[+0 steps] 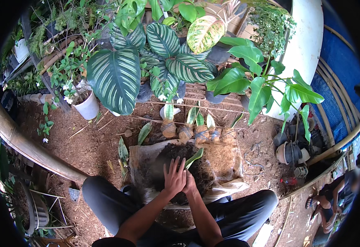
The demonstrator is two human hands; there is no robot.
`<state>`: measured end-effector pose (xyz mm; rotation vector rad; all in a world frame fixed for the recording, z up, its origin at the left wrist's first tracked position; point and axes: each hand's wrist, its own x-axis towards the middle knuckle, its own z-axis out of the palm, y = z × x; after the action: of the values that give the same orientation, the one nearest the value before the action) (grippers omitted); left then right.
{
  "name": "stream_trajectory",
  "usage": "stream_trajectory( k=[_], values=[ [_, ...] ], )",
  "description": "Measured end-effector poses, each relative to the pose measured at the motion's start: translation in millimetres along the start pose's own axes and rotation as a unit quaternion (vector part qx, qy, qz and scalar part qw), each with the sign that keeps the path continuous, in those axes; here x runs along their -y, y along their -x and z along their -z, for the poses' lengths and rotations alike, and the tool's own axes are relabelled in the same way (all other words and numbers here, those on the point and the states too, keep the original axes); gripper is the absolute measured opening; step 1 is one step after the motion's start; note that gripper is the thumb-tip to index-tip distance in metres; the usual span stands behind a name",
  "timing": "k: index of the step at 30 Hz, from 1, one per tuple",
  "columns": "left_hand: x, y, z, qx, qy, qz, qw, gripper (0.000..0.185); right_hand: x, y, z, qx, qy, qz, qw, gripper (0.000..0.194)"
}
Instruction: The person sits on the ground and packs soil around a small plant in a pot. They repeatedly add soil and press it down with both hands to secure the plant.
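My left hand (174,177), fingers stretched out, presses against my right hand (190,182) above a mound of dark soil (173,151). From beside my curled right fingers rises a snake plant leaf cutting (195,157); its base is hidden in my grip. What lies between the palms cannot be seen. The soil rests on a whitish woven sack (138,152), with loose coconut fibre (221,157) on its right. Along the sack's far edge stand several fibre-wrapped root balls (168,129), tied with dark string, leaf pieces upright in them. Loose leaf cuttings (144,133) lie to the left.
Potted striped-leaf plants (115,77) and a white pot (88,105) stand beyond. A bamboo pole (28,145) runs along the left. Stacked small pots (288,152) are at right, near a white panel (303,46) and blue tarpaulin (337,89). Another person (334,197) sits lower right.
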<state>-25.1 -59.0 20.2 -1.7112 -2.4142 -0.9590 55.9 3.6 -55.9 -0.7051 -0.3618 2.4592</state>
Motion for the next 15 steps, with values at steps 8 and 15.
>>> stream_trajectory(
  k=[8, 15],
  values=[
    [2.0, -46.1, 11.4, 0.032, 0.439, 0.285, 0.852, 0.057, 39.3, 8.6, -35.4, -0.052, 0.117, 0.076, 0.989, 0.029],
    [-1.8, -39.8, 14.5, 0.091, 0.490, 0.360, 0.788, 0.059, 12.2, 15.6, -76.5, -0.182, 0.467, 0.333, 0.799, 0.044]
  ],
)
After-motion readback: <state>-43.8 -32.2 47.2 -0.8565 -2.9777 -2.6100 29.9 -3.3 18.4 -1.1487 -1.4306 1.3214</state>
